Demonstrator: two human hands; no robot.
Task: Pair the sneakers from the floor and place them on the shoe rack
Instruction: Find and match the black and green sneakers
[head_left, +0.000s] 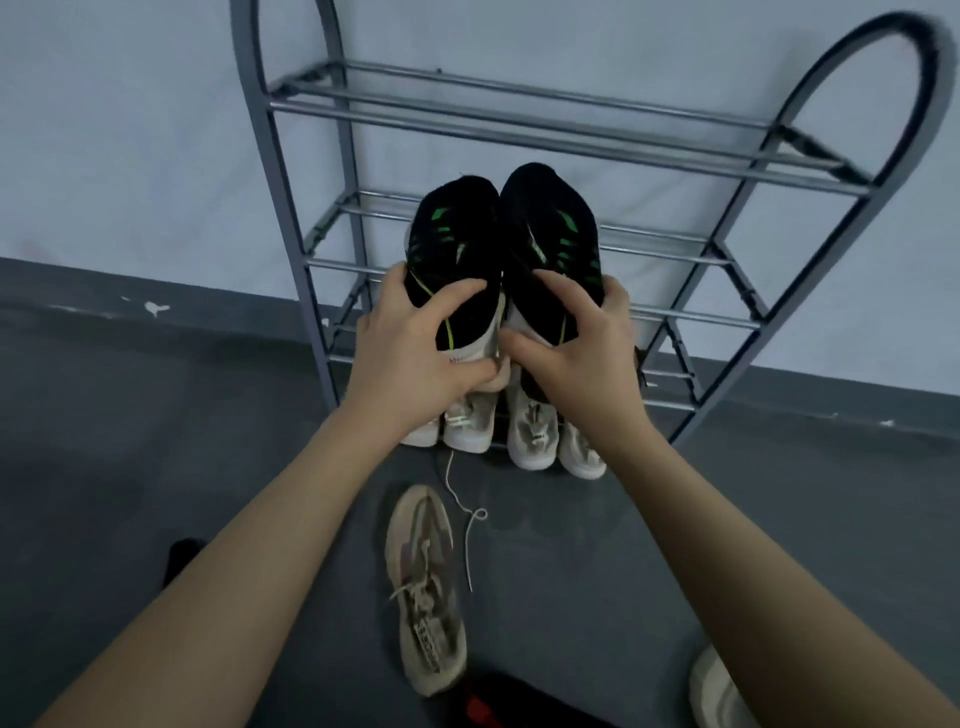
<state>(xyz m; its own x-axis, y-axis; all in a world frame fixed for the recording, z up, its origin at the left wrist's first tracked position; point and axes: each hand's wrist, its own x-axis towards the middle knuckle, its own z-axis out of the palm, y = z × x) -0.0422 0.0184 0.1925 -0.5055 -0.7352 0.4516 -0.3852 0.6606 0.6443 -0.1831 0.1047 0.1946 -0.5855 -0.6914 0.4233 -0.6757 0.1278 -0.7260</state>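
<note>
Two black sneakers with green marks are held side by side in front of the grey metal shoe rack (519, 122), toes pointing away from me. My left hand (415, 343) grips the heel of the left black sneaker (454, 234). My right hand (576, 343) grips the heel of the right black sneaker (550, 223). They hover at the height of the rack's middle shelves. Below my hands, several white sneakers (530, 436) stand in a row on the lowest shelf. A beige sneaker (428, 592) lies on the floor, its lace trailing loose.
Another pale sneaker (714, 686) shows at the bottom right edge. A dark item with red (483, 706) lies at the bottom, and a black object (182, 556) sits behind my left forearm. The rack stands against a pale wall on a dark grey floor.
</note>
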